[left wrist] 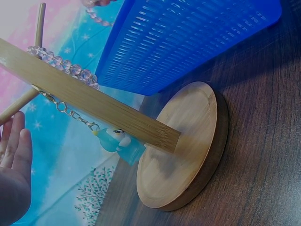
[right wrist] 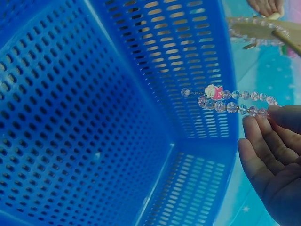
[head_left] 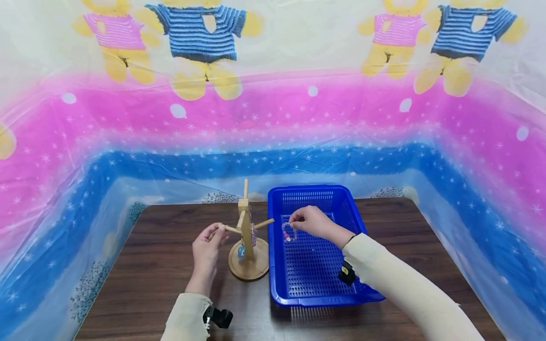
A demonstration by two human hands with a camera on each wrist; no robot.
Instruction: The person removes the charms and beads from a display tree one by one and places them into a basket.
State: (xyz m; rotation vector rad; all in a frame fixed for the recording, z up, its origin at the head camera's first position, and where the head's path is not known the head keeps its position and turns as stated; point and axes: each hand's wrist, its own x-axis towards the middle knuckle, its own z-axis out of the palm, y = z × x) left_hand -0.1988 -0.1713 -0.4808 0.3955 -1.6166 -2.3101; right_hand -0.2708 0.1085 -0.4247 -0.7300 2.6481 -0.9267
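My right hand pinches a bracelet of clear pinkish beads between thumb and fingertips. It dangles just inside the near-stand side of the blue basket, and a small pink-and-white charm shows among its beads. With thumb and fingers my left hand holds the end of a peg on the wooden stand. Another beaded bracelet hangs on the stand's far side from that hand. From a metal chain beside the post hangs a teal figure charm, clear of my left fingers.
The blue perforated basket stands right of the stand, close to its round base. Both are on a dark wood-grain table. A printed cloth with bears and snowflakes surrounds the table's back and sides.
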